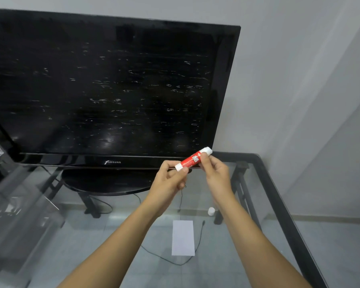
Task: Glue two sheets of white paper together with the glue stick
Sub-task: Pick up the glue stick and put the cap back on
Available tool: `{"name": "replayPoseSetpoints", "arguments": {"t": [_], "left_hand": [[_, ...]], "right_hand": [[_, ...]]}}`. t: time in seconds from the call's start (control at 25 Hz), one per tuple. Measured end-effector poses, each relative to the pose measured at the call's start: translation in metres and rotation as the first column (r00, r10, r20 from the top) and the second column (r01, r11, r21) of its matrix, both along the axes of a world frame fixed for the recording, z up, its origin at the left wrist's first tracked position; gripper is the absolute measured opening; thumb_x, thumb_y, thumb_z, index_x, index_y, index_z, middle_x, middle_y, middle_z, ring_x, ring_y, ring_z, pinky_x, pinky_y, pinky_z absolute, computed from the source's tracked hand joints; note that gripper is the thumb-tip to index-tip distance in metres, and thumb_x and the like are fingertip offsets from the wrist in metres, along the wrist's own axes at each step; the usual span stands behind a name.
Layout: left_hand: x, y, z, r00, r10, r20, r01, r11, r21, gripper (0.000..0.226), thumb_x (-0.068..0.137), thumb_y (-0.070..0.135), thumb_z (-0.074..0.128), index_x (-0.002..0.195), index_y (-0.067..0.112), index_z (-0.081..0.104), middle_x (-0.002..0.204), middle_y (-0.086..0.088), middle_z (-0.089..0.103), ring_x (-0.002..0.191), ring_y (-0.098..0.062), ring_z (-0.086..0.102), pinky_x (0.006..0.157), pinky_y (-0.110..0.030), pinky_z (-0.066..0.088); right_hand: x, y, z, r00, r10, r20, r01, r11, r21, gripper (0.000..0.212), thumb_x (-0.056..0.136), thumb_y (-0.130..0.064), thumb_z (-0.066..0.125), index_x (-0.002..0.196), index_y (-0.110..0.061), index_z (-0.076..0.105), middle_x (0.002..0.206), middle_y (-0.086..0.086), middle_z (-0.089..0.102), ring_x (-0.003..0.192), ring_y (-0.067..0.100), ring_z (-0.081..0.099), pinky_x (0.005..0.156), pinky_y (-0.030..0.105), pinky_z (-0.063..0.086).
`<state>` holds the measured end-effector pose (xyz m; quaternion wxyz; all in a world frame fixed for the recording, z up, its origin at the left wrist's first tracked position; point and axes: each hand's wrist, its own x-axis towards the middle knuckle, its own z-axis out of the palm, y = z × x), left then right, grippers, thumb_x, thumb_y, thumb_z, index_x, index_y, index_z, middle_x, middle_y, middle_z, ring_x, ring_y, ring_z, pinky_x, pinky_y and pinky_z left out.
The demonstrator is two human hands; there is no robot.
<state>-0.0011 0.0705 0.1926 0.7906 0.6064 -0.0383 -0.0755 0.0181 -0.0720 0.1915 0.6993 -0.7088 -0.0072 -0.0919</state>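
Note:
I hold a red and white glue stick (192,159) up in front of the television, tilted with its white end up to the right. My left hand (168,179) pinches its lower white end. My right hand (215,171) grips it near the upper end. A white sheet of paper (183,238) lies flat on the glass table below my hands; whether it is one sheet or two stacked I cannot tell. A small white cap (211,211) stands on the glass to the right of the paper.
A large black television (104,88) on an oval stand (104,181) fills the back of the glass table (283,204), which has a black metal frame. A thin black cable (199,242) runs beneath the glass. Grey walls rise behind and to the right.

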Motion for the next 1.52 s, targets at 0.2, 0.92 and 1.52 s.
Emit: {"name": "replayPoseSetpoints", "arguments": {"t": [0.2,0.92,1.52], "left_hand": [[0.001,0.0,0.007,0.988,-0.007,-0.157,0.022,0.995,0.092,0.049,0.094,0.05,0.036,0.066,0.014,0.054,0.044,0.002,0.046,0.038,-0.007,0.038,0.045,-0.019,0.038],[0.001,0.005,0.003,0.997,-0.036,-0.063,0.046,0.985,0.164,0.052,0.087,0.059,0.038,0.064,0.016,0.055,0.042,0.006,0.045,0.041,-0.007,0.038,0.048,-0.018,0.039],[0.003,0.005,-0.003,0.988,0.025,0.151,-0.055,0.979,0.195,0.043,0.077,0.057,0.055,0.092,0.017,0.054,0.06,0.008,0.059,0.053,-0.004,0.051,0.055,-0.017,0.045]], "right_hand": [[0.002,0.003,0.003,0.999,0.026,0.022,-0.026,1.0,0.0,0.029,0.079,-0.055,0.055,0.083,-0.031,0.07,0.084,-0.004,0.071,0.084,0.008,0.065,0.068,0.012,0.05],[0.007,0.004,0.005,0.996,0.073,0.047,-0.072,0.997,-0.011,0.028,0.079,-0.053,0.054,0.084,-0.03,0.07,0.08,-0.009,0.071,0.084,-0.001,0.064,0.069,0.007,0.046],[0.009,0.003,0.002,0.998,0.05,0.031,-0.05,0.999,-0.012,0.04,0.079,-0.052,0.053,0.094,-0.02,0.07,0.086,-0.006,0.07,0.091,0.004,0.064,0.072,0.008,0.047]]}}
